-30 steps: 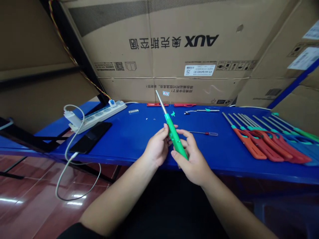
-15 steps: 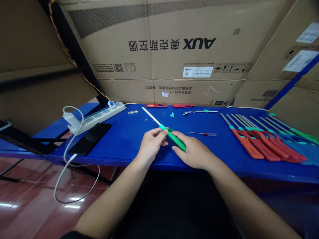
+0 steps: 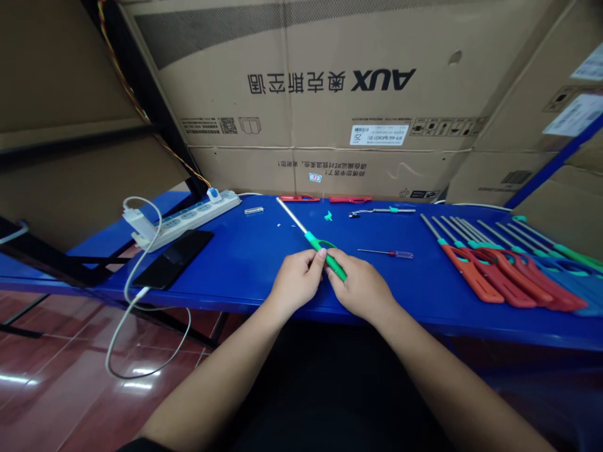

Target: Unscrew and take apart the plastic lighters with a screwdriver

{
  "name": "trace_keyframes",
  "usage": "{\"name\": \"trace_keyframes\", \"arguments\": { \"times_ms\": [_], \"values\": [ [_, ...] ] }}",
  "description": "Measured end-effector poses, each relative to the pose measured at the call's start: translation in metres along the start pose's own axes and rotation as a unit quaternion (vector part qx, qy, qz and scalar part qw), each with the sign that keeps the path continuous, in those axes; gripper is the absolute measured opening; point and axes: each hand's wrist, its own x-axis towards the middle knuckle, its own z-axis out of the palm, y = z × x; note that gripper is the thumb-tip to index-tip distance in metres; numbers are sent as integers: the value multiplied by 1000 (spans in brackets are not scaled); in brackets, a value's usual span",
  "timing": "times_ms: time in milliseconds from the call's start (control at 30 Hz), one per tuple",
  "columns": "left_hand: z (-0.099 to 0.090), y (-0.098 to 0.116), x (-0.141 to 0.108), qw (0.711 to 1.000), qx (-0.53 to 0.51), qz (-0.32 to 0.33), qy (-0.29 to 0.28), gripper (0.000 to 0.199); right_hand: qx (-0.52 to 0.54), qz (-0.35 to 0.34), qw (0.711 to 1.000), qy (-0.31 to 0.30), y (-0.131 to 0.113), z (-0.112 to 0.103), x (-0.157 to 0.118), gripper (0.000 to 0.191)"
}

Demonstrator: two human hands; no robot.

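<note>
A green long-neck gas lighter (image 3: 335,266) slants between my two hands over the front of the blue table, its metal tube pointing up and to the left. My left hand (image 3: 301,276) is closed on the handle's middle, thumb laid on top. Wrapped round the lower end of the handle is my right hand (image 3: 360,282), which hides part of it. Beyond them lie a small green trigger piece (image 3: 328,216), a metal tube with a green collar and wires (image 3: 393,210), and a screwdriver (image 3: 396,254) with a clear purplish handle.
Several orange, red and blue lighters (image 3: 499,270) lie in a row on the right. Two red handle shells (image 3: 349,199) rest at the back by the cardboard (image 3: 264,50). A clear small tank (image 3: 254,211), power strip (image 3: 188,220) and cabled phone (image 3: 174,257) are on the left.
My left hand has slid down the lighter from its collar to the handle, close to my right hand. My right hand has closed further round the handle's end. The view has shifted slightly.
</note>
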Motion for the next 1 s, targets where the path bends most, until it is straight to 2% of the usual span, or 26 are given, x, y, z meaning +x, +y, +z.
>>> {"name": "trace_keyframes", "arguments": {
  "times_ms": [100, 200, 300, 400, 467, 700, 900, 1000],
  "values": [
    [1, -1, -1, 1000, 9, 27, 4, 51, -3, -15, 1000, 5, 1, 1, -1, 40],
    [1, 1, -2, 999, 12, 42, 17, 47, -9, -11, 1000, -10, 0, 0, -1, 33],
    [-1, 5, -8, 994, 75, 78, 26, 42, -19, 7, 1000, -16, -1, -1, -1, 28],
    [-6, 10, -20, 980, 158, 118, 27, 33, 1, 10, 1000, -3, 1, 1, 0, 33],
    [-9, 13, -29, 976, 178, 125, 15, 29, 22, 12, 1000, 0, 2, 3, 1, 36],
    [-5, 14, -45, 979, 142, 140, -42, 32, 14, 34, 999, 1, 2, 4, 1, 41],
    [-1, 7, -44, 983, 104, 147, -44, 32, 49, 37, 998, 9, 0, 0, 0, 55],
    [-2, 6, -43, 983, 98, 149, -43, 32, 61, 34, 997, 23, 1, 1, -1, 52]
  ]
}}
